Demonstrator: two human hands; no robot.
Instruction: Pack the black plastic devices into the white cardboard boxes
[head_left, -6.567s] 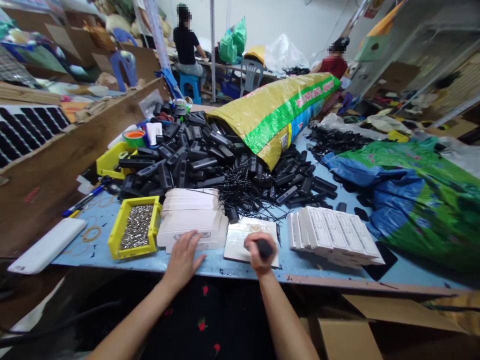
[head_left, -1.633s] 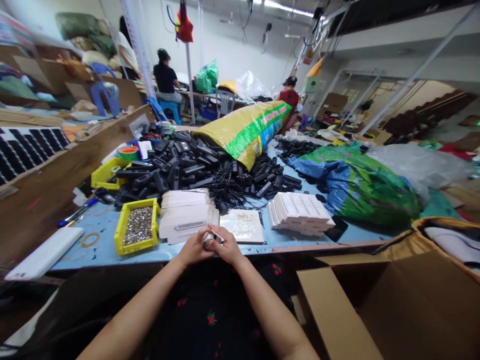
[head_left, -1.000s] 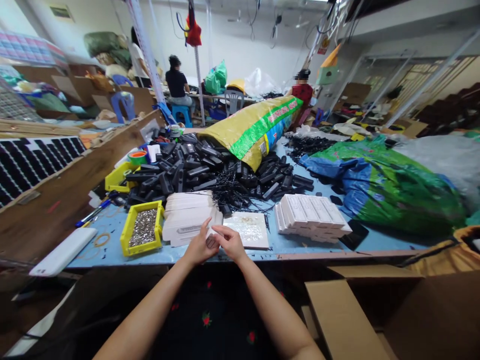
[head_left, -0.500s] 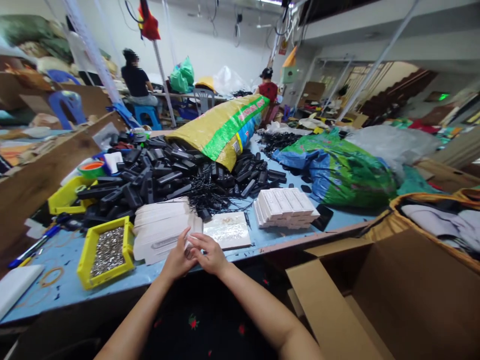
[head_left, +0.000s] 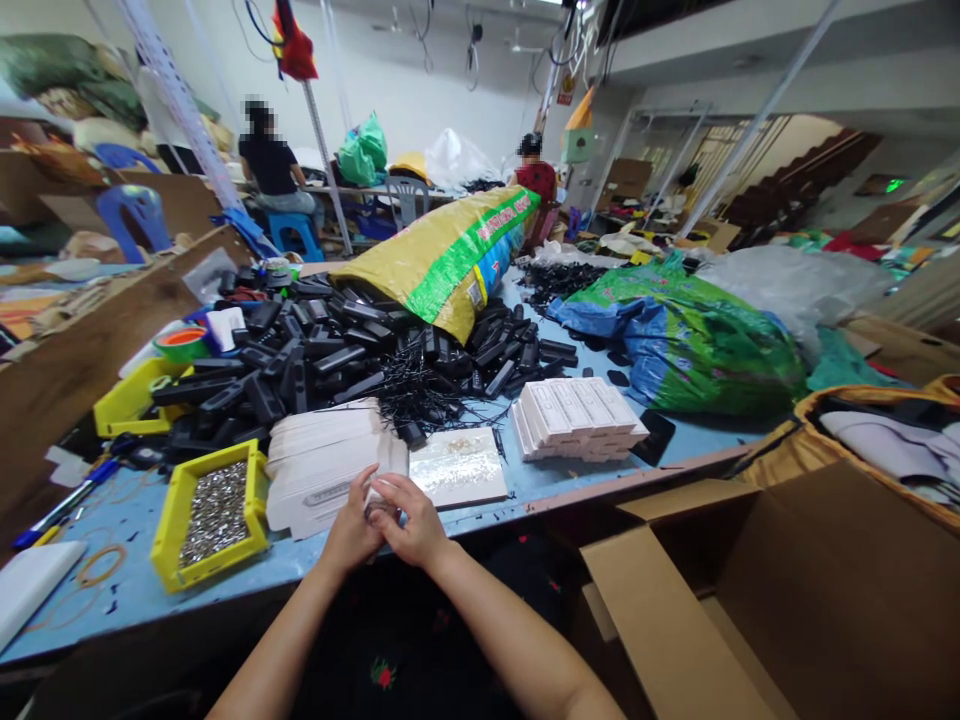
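Note:
My left hand (head_left: 355,523) and my right hand (head_left: 412,517) meet at the table's front edge, fingers curled together around something small and pale that they mostly hide. Just behind them lies a fanned stack of flat white boxes (head_left: 319,465). To the right of the stack, a white board (head_left: 461,468) carries small shiny bits. A yellow tray (head_left: 166,540) full of small metal parts stands left of the stack. Farther right, white boxes with printed outlines (head_left: 574,415) are piled in layers.
Black plastic cases (head_left: 300,350) are heaped behind the stack, below a yellow woven sack (head_left: 442,250). A green and blue bag (head_left: 697,345) lies at the right. An open cardboard box (head_left: 675,610) stands at the front right. Two people sit in the background.
Both hands have shifted slightly down, and their fingers have closed more over the small item. The view has moved a little.

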